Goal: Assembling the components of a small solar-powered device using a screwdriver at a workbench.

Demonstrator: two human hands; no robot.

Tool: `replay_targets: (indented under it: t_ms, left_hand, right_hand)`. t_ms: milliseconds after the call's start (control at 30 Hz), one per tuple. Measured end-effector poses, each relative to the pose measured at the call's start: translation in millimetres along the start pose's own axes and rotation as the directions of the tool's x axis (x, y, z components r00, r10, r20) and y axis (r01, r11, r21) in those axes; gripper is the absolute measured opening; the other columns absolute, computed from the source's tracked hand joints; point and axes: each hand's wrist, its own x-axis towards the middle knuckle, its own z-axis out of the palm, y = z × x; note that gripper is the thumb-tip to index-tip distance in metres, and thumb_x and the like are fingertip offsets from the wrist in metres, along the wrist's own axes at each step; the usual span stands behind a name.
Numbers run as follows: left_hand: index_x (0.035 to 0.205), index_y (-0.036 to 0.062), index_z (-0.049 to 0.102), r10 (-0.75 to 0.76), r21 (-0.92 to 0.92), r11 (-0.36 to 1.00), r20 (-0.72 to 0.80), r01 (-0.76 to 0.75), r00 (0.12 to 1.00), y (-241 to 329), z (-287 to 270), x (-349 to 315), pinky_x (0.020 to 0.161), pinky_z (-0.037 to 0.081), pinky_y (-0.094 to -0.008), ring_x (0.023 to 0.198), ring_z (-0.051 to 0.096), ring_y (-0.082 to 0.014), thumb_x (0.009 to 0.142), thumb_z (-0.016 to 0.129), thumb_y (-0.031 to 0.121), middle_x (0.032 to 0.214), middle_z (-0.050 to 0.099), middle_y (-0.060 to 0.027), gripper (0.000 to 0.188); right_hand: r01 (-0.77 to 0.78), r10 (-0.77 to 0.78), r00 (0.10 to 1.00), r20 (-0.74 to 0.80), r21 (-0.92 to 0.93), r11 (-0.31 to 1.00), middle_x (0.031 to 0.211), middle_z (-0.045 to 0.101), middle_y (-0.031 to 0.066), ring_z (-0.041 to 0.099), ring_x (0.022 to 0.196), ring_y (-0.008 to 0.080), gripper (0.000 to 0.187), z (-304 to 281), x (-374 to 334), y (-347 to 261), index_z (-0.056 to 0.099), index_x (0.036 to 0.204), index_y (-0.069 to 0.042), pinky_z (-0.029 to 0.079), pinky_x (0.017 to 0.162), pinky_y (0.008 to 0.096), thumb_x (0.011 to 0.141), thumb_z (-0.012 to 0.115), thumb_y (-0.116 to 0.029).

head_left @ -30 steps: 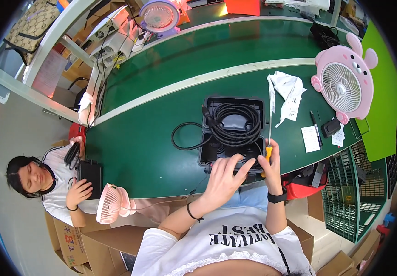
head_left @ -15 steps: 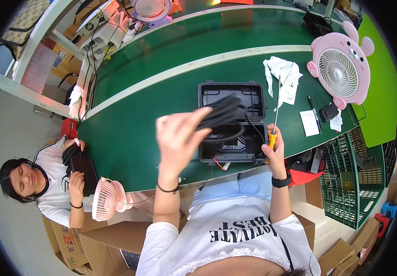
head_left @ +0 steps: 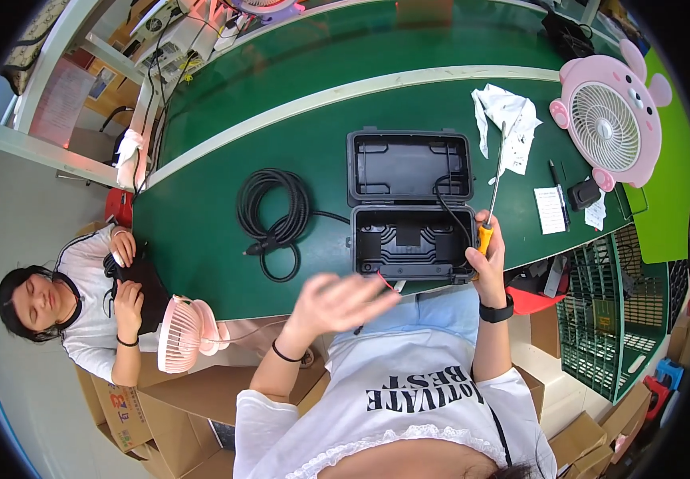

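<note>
A black plastic case [head_left: 353,239] lies with its lid up on the table in front of me, and a black cable runs inside it. My right hand [head_left: 489,259] is closed around the yellow handle of a screwdriver [head_left: 496,185], its shaft pointing up and away, beside the case's right edge. Somewhat blurred, my left hand [head_left: 346,302] is open and empty at the table's front edge, its fingers stretched toward a thin red wire [head_left: 384,279] at the case's near side. Left of the case rests a coiled black cable [head_left: 251,211], joined to it.
A pink animal-shaped fan [head_left: 605,128], a crumpled white cloth [head_left: 517,120], a paper note [head_left: 549,211], a pen [head_left: 558,191] and a small black block [head_left: 583,194] are on the right. At left a co-worker [head_left: 93,315] sits behind a small pink fan [head_left: 184,335]. A green crate [head_left: 592,319] stands lower right.
My left hand has let go of the coiled cable, which now lies on the table left of the case, and has moved down toward the table's front edge. The right hand keeps the screwdriver.
</note>
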Motion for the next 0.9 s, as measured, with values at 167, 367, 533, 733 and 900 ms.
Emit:
replay_targets:
  t_ms: [167, 367, 533, 733, 900]
  left_hand:
    - [0.139, 0.0250, 0.056, 0.198, 0.192, 0.946, 0.287, -0.259, 0.937, 15, 4, 15, 0.077, 0.037, -0.0214, 0.112, 0.044, -0.0070, 0.089, 0.056, 0.017, 0.144, 0.049, 0.0078, 0.050]
    - [0.119, 0.0168, 0.071, 0.273, 0.160, 0.945, 0.095, -0.285, 0.957, 0, 27, 10, 0.072, 0.036, -0.0217, 0.092, 0.047, -0.0034, 0.083, 0.063, 0.020, 0.107, 0.058, 0.0084, 0.037]
    - [0.102, 0.0155, 0.074, 0.196, -0.144, 0.971, 0.034, -0.189, 0.980, -13, 18, 24, 0.066, 0.044, -0.0237, 0.080, 0.054, -0.0085, 0.079, 0.073, 0.022, 0.086, 0.057, 0.0081, 0.024]
    - [0.091, 0.0147, 0.074, -0.229, -0.558, 0.803, 0.041, 0.212, 0.973, -17, 11, 41, 0.068, 0.050, -0.0303, 0.080, 0.056, -0.0191, 0.067, 0.086, 0.022, 0.080, 0.061, 0.0035, 0.027]
    - [0.099, 0.0170, 0.073, -0.117, -0.425, 0.888, 0.159, 0.175, 0.980, -16, -2, 50, 0.069, 0.050, -0.0311, 0.084, 0.054, -0.0193, 0.071, 0.083, 0.025, 0.086, 0.055, 0.0021, 0.031]
  right_hand:
    - [-0.011, 0.011, 1.000, 0.007, 0.004, 1.000, 0.124, 0.047, 0.0039, 0.045, 0.119, 0.0151, 0.062, 1, -1, -3, 0.045, 0.131, -0.003, 0.030, 0.106, 0.0267, 0.077, 0.072, -0.019]
    - [-0.031, 0.031, 1.000, -0.005, 0.052, 0.998, 0.125, 0.048, 0.0045, 0.046, 0.120, 0.0157, 0.063, 0, -2, 2, 0.045, 0.133, -0.003, 0.031, 0.107, 0.0277, 0.078, 0.072, -0.019]
    - [-0.019, 0.020, 0.999, -0.032, 0.026, 0.999, 0.121, 0.051, 0.0034, 0.048, 0.116, 0.0144, 0.055, 8, 6, -11, 0.050, 0.129, -0.005, 0.034, 0.103, 0.0269, 0.080, 0.073, -0.017]
    - [-0.107, 0.112, 0.989, -0.093, 0.050, 0.993, 0.113, 0.054, 0.0011, 0.051, 0.104, 0.0086, 0.043, 18, 22, -28, 0.055, 0.122, -0.008, 0.040, 0.091, 0.0218, 0.082, 0.070, -0.002]
    - [-0.159, 0.176, 0.974, -0.144, 0.120, 0.980, 0.114, 0.055, 0.0032, 0.052, 0.106, 0.0074, 0.043, 27, 27, -47, 0.055, 0.119, -0.009, 0.042, 0.086, 0.0200, 0.080, 0.069, 0.001]
